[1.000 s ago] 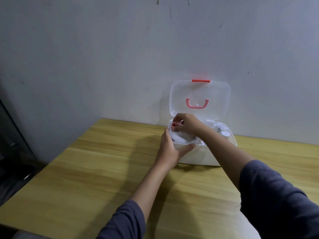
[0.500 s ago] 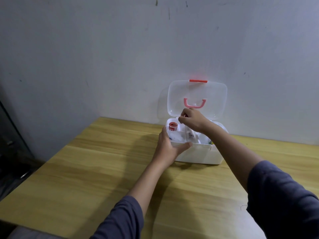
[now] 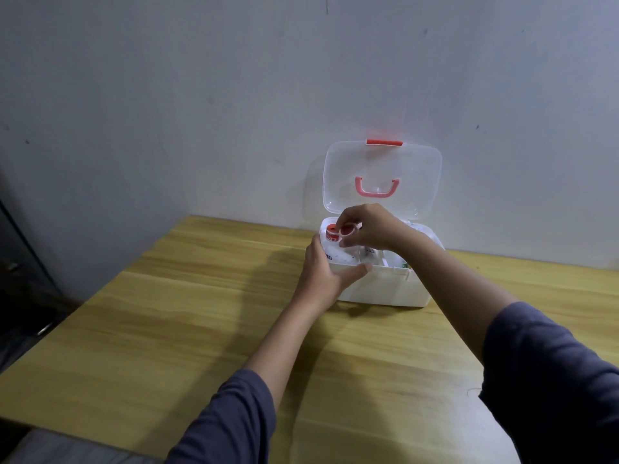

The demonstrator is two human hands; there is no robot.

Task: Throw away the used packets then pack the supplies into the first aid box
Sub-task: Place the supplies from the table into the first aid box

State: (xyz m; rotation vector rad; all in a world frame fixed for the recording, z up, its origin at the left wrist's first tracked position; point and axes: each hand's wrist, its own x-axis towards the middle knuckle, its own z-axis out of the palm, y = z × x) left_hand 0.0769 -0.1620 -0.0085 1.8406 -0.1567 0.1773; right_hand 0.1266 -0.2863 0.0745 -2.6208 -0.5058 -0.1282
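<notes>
Back of the wooden tabletop (image 3: 167,329): your left grip (image 3: 323,279) holds the open white plastic first aid box (image 3: 385,289) by its corner, right grip (image 3: 375,229) pinches a small white ring (image 3: 346,231) over its left end.

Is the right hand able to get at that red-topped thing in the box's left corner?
Probably yes: the lid stands open and the right hand hovers right beside the red-topped thing, nothing between them. It is holding a small ring, though.
</notes>
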